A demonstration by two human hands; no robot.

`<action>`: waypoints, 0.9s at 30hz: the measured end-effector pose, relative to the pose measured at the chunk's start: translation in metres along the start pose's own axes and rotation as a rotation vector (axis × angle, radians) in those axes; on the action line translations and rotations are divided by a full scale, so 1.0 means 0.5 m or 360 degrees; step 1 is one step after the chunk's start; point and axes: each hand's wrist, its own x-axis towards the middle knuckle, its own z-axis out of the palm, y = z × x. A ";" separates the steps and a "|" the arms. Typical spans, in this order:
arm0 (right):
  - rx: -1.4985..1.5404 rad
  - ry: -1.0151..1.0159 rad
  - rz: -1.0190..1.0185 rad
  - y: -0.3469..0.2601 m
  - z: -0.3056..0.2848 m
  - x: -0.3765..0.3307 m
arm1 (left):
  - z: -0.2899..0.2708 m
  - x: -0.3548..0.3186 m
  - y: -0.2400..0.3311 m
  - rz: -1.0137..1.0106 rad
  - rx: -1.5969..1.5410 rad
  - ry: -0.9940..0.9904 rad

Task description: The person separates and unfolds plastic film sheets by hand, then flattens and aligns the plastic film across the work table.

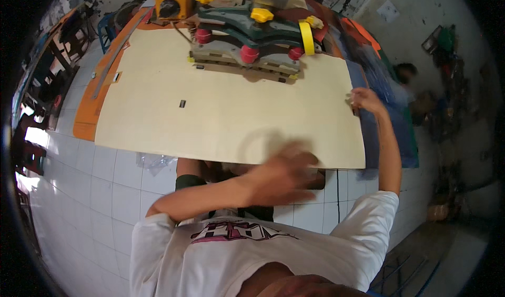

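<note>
A large cream sheet (236, 118) covers most of the table in front of me. My left hand (284, 176) is smeared by motion over the sheet's near edge, right of the middle, so its finger posture and anything in it cannot be made out. At the sheet's right edge, my right hand (368, 100) has its fingers drawn together. Beside these fingertips is a small dark piece (355, 112); whether they grip it is unclear. Another small dark rectangular piece (182, 104) lies on the sheet, left of centre.
At the table's far side stands a clamp-like device (247, 36) with red knobs and yellow handles. A yellow roll (306, 37) leans on it; a yellow control box (173, 2) is farther left. A metal ruler (113, 60) lies along the left side. Blue clear sheeting (389, 123) hangs right.
</note>
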 end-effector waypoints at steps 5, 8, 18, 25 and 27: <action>-0.0918 -0.0230 -0.0208 -0.071 0.116 -0.005 | 0.033 0.183 0.249 0.1118 -0.1039 -0.0188; -0.1217 -0.0331 -0.0116 -0.107 0.134 0.001 | 0.064 0.242 0.339 0.1348 -0.1297 -0.0618; -0.1408 -0.0398 -0.0142 -0.122 0.159 0.000 | -0.049 0.241 0.387 0.1320 -0.0922 -0.1089; -0.0478 -0.0137 0.0094 -0.116 0.155 -0.063 | -0.060 0.195 0.363 0.1219 -0.1170 -0.0915; -0.0521 -0.0123 0.0042 -0.103 0.169 -0.079 | -0.048 0.180 0.359 0.1181 -0.1447 -0.0765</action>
